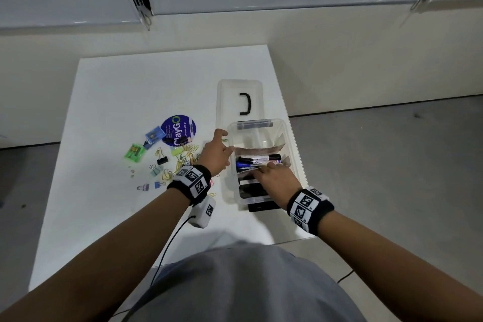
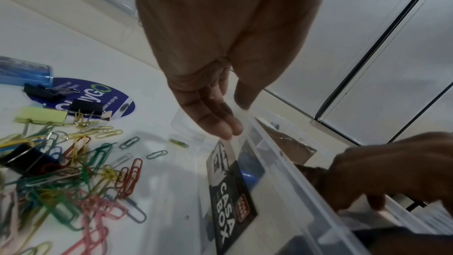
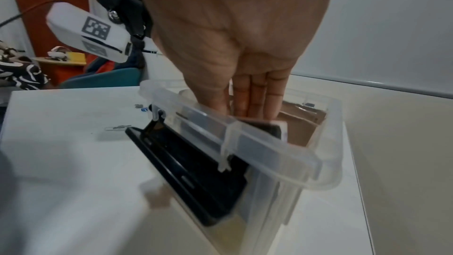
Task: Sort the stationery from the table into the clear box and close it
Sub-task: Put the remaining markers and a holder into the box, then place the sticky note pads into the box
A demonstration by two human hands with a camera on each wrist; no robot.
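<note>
The clear box [image 1: 292, 149] stands open at the table's right side, with markers [image 1: 258, 161] lying between brown card dividers [image 1: 257, 150] inside it. My left hand [image 1: 226, 141] is at the box's left rim [image 2: 294, 177], its fingers [image 2: 220, 123] straight against the outer wall and its thumb at the rim. My right hand [image 1: 261, 171] reaches down into the box [image 3: 269, 143] just in front of the markers. Its fingers [image 3: 252, 96] are straight and together, and the rim hides their tips. Loose coloured paper clips [image 1: 188, 157] [image 2: 73, 172] and binder clips [image 1: 162, 159] lie left of the box.
The clear lid [image 1: 230, 97] with a black handle lies flat beyond the box. A round blue sticker [image 1: 177, 129], a small blue case [image 1: 155, 134] and a green one [image 1: 134, 152] sit further left. The box's black latch [image 3: 196, 172] hangs open at its near end. The table's right edge [image 1: 287, 112] runs close to the box.
</note>
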